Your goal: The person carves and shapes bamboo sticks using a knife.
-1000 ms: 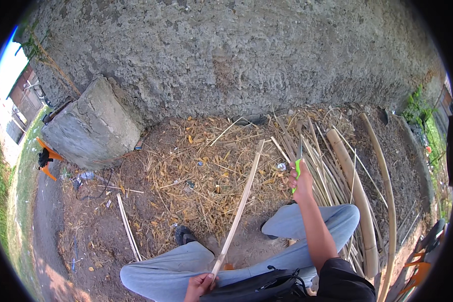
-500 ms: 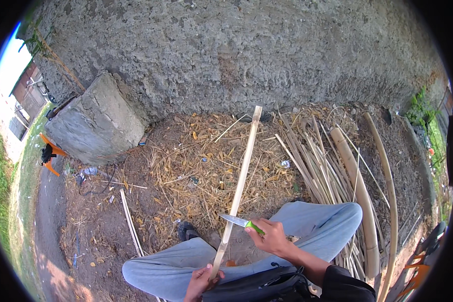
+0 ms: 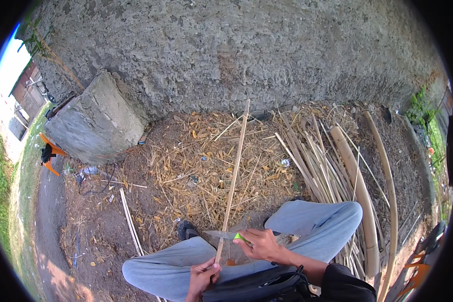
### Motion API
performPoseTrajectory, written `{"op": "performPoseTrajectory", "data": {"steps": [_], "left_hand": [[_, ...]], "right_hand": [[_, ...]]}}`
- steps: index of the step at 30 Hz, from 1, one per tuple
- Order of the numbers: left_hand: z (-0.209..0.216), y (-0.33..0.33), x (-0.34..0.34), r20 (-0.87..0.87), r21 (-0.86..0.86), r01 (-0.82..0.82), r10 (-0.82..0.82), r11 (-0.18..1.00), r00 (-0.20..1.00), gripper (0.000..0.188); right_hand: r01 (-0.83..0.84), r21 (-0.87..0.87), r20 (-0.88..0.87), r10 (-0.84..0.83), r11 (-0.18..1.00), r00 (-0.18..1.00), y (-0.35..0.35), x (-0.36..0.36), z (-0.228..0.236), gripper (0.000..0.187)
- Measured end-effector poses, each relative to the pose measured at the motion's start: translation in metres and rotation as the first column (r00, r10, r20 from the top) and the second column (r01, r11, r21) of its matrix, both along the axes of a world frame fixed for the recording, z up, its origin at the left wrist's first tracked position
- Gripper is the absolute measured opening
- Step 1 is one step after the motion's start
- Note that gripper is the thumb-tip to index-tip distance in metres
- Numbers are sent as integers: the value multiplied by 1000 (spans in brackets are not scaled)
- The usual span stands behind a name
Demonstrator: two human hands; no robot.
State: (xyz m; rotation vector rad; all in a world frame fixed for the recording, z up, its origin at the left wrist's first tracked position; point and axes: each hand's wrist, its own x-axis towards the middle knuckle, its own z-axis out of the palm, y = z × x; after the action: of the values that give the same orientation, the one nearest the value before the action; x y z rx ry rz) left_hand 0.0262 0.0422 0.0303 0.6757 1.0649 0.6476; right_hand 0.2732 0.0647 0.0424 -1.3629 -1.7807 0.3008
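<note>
- Long pale strip (image 3: pixel 234 173) runs lower centre to upper centre, far tip leaning right, narrower to view and swung leftward since half a second ago!
- Right hand (image 3: pixel 260 245), lower centre: grip clenched round the green-handled knife (image 3: pixel 229 235).
- Left hand (image 3: pixel 204 276): grip grasping the strip's near end.
- Knife: blade pointing left, across the strip, now lower down!

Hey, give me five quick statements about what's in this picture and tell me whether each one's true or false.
1. The right grip holds a green-handled knife. True.
2. The left grip is empty. False: the left grip holds a pale strip.
3. The knife's blade crosses the strip. True.
4. A thick pole lies left of the strip. False: the thick pole lies right of it.
5. A concrete block stands left of the strip. True.
</note>
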Motion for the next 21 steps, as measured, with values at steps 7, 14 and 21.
{"op": "performPoseTrajectory", "data": {"steps": [7, 14, 21], "left_hand": [[-9, -8, -1, -101, 142, 28, -13, 989, 995, 28], [30, -23, -5, -330, 88, 141, -105, 986, 938, 39], [43, -23, -16, -320, 89, 155, -119, 984, 940, 45]], "right_hand": [[65, 0, 54, -65, 998, 996, 5, 6, -21, 24], [384, -33, 31, -383, 923, 923, 37, 59, -31, 19], [350, 121, 104, -363, 929, 926, 50, 66, -21, 20]]}}
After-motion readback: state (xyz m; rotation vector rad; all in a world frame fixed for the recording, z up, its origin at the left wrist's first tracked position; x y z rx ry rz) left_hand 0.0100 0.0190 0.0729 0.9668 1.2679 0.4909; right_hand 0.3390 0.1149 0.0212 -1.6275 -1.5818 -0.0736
